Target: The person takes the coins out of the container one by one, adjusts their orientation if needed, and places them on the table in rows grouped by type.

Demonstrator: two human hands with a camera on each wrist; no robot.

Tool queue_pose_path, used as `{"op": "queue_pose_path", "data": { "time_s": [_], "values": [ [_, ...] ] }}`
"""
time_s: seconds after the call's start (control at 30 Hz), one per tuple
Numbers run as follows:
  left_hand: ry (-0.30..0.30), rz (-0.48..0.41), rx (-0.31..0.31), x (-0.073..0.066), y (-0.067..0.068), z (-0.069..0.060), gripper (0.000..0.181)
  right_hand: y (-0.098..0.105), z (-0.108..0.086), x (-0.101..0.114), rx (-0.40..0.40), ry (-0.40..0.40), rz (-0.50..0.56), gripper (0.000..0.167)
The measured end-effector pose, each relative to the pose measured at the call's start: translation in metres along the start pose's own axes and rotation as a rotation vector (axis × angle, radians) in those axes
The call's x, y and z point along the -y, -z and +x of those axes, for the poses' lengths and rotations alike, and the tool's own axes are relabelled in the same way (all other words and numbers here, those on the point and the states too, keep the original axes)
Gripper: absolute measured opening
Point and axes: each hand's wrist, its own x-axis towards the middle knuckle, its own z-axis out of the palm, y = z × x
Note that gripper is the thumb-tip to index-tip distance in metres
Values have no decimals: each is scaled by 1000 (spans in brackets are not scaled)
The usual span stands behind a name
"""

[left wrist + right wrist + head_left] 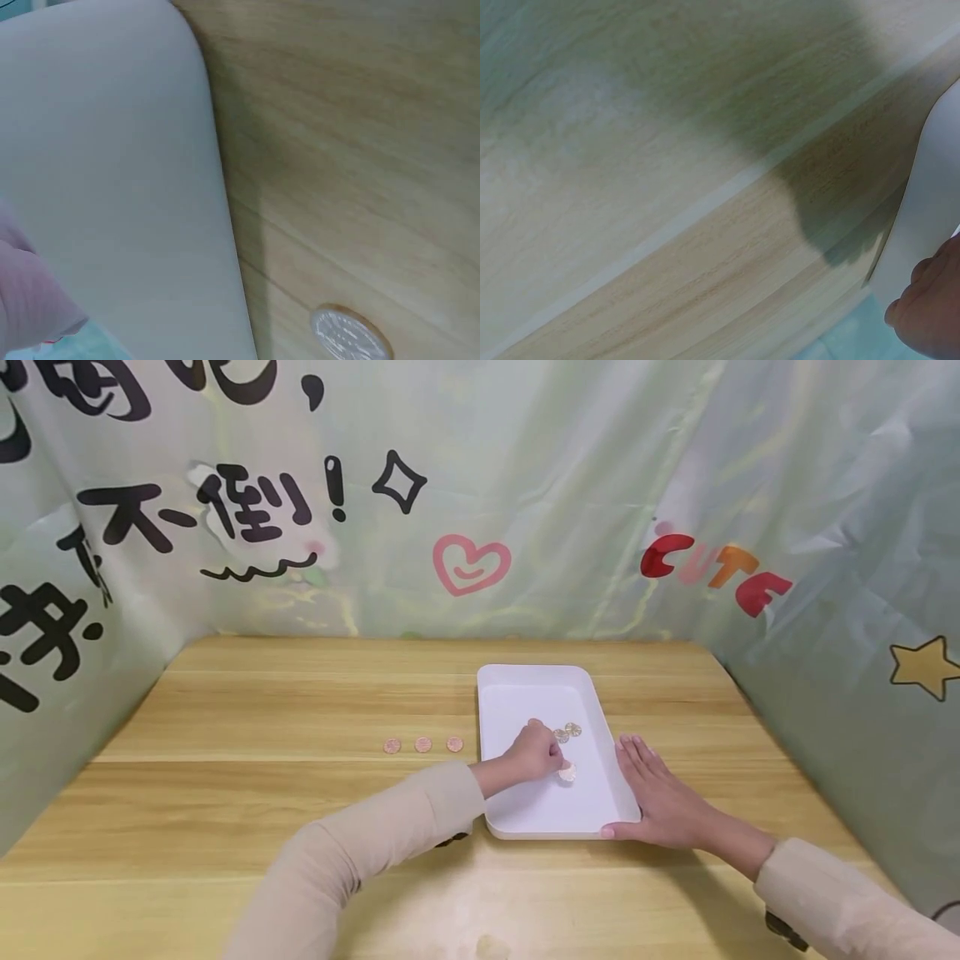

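L hand (536, 752): curled, prob. pinching coin (568, 773) in tray (525, 817); R hand (664, 804): fingers straight along tray's R side. Thin pinch = coin may slip. L knuckles could nudge 2 coins (573, 729) just beside. Hard R push might skid tray into 3 coins (423, 745) left of L hand.

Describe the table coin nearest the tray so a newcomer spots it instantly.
Find the white tray on the wooden table. Just left of it, three coins lie in a row. Pick the rightmost coin, the one closest to the tray.
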Motion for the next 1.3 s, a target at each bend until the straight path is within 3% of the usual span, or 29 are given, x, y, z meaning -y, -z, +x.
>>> {"op": "queue_pose_path", "data": {
  "time_s": [0.2, 0.33, 0.5, 0.77, 1.0, 1.3],
  "values": [
    [-15, -204, -60, 5, 11, -11, 16, 1, -1, 0, 10, -19, 12, 112],
    [-43, -264, -113, 11, 18, -19, 14, 2, -1, 1, 13, -24, 16, 112],
    [1, -325, -176, 20, 25, -30, 16, 2, -1, 1, 16, -23, 18, 113],
    [17, -351, -238, 32, 31, -44, 15, 2, 0, 0, 21, -24, 18, 112],
    [45, -412, -267, 37, 45, -56, 14, 3, 0, 2, 36, -36, 25, 113],
    [114, -428, -308, 59, 56, -75, 12, 4, -1, 2, 41, -43, 31, 113]
  ]
}}
